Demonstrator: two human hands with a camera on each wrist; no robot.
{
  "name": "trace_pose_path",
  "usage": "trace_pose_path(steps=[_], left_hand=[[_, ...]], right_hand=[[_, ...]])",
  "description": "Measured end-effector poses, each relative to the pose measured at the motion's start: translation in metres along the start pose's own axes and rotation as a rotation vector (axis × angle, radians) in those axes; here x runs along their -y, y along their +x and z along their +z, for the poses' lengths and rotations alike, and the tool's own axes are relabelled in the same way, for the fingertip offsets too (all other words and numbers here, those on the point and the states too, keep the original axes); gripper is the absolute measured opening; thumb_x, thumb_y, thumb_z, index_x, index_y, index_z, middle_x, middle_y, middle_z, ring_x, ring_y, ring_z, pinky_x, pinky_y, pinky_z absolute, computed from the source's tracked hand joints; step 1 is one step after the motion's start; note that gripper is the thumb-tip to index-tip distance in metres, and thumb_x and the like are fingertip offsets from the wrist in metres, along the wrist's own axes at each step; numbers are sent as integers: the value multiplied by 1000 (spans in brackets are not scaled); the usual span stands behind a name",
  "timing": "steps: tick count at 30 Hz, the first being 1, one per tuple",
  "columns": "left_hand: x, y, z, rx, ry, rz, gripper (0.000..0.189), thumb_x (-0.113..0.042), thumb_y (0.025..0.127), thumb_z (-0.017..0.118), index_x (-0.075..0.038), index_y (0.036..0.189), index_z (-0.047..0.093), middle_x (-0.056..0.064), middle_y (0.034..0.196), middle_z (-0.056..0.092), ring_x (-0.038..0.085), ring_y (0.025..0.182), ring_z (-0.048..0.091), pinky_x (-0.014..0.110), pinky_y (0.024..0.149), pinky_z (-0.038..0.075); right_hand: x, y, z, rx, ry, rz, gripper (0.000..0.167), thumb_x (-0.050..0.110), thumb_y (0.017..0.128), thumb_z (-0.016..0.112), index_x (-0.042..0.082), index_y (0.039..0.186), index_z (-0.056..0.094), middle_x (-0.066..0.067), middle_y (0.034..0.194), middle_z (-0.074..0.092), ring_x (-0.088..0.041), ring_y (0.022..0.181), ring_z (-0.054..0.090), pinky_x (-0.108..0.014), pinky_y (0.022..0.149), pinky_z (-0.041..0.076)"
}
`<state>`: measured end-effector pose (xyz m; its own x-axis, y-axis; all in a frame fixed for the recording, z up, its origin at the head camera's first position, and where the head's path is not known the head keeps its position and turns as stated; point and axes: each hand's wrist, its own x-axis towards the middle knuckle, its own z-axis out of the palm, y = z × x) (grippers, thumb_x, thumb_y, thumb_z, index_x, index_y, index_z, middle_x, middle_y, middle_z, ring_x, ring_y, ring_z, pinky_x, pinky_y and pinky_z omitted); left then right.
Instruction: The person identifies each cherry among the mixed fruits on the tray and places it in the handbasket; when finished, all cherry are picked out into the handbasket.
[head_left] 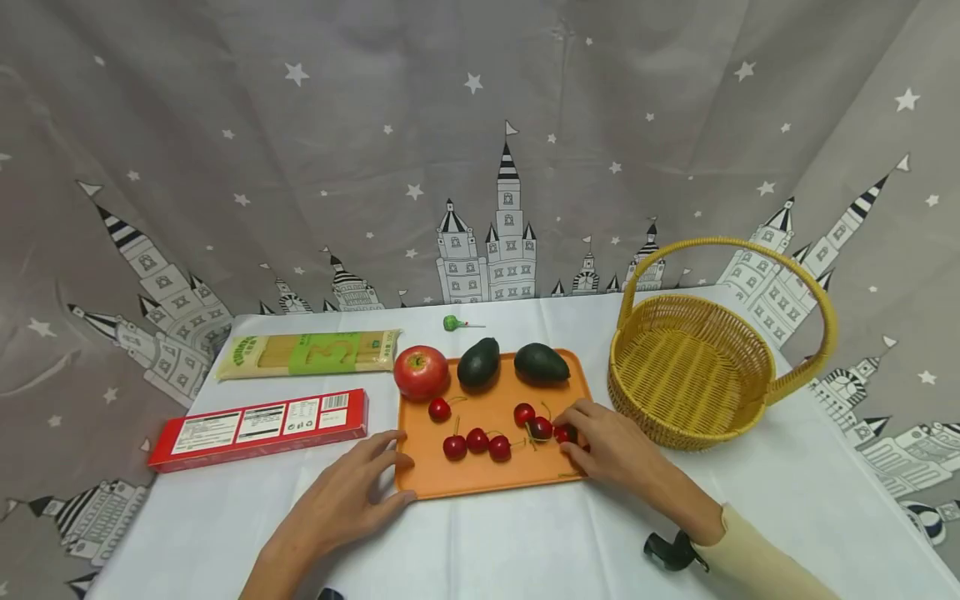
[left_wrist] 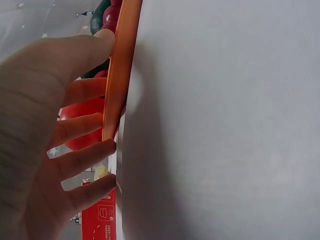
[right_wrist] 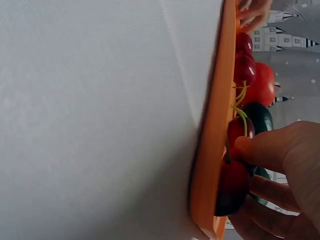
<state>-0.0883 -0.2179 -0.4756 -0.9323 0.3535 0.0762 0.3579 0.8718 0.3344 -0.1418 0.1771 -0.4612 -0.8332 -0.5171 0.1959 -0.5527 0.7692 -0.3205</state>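
On an orange tray (head_left: 450,477) lie several dark red cherries (head_left: 477,441) with green stems. Two dark green avocados (head_left: 542,364) and a large round red fruit (head_left: 422,372) sit along its back edge. My left hand (head_left: 348,496) is at the tray's left side, fingers spread and loosely bent, fingertips right at the rim; the left wrist view shows the thumb (left_wrist: 102,44) along that rim. At the tray's right end my right hand (head_left: 611,442) pinches a cherry (right_wrist: 234,185) between thumb and fingers, close over the tray and beside other cherries.
A yellow woven basket (head_left: 693,367) with a tall handle stands right of the tray. To the left lie a spaghetti pack (head_left: 311,353) and a red box (head_left: 258,430). A green lollipop (head_left: 450,323) lies behind the tray. A grey castle-print curtain (head_left: 360,167) hangs behind the white-covered table.
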Motion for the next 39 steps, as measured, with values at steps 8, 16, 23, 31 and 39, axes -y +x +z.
trace_pose_path(steps=[8, 16, 23, 31, 39], left_hand=[[0, -1, 1, -17, 35, 7, 37, -45, 84, 91, -28, 113, 75, 7, 151, 61, 32, 133, 63, 56, 106, 58], [3, 1, -2, -7, 28, -4, 40, -46, 83, 92, -27, 110, 70, 9, 152, 61, 33, 133, 63, 56, 105, 59], [3, 1, -3, -3, 14, -19, 38, -45, 82, 93, -30, 107, 69, 10, 151, 61, 34, 133, 63, 57, 103, 59], [3, 0, -1, 13, 13, -32, 39, -45, 82, 93, -30, 108, 69, 10, 152, 61, 35, 135, 62, 58, 105, 58], [5, 0, 0, 12, 13, -26, 38, -45, 82, 93, -30, 109, 70, 9, 152, 60, 34, 135, 62, 57, 105, 58]], right_hand=[[-3, -5, -22, -131, -40, -27, 32, 23, 88, 92, 16, 115, 77, 3, 106, 71, -8, 78, 59, -23, 67, 57], [-13, -6, -48, -175, 23, -2, 36, 18, 89, 91, 14, 121, 75, 0, 111, 72, -19, 89, 68, -34, 80, 65], [-30, -9, -57, -256, 60, -30, 34, 7, 87, 90, 12, 118, 74, -2, 111, 72, -21, 94, 71, -44, 83, 66], [-49, -7, -69, -266, 57, 38, 32, 6, 89, 87, 11, 118, 74, -4, 111, 69, -20, 94, 67, -43, 81, 65], [-71, -9, -73, -262, 45, 88, 30, 8, 92, 85, 10, 120, 74, -6, 111, 73, -25, 96, 71, -48, 81, 65]])
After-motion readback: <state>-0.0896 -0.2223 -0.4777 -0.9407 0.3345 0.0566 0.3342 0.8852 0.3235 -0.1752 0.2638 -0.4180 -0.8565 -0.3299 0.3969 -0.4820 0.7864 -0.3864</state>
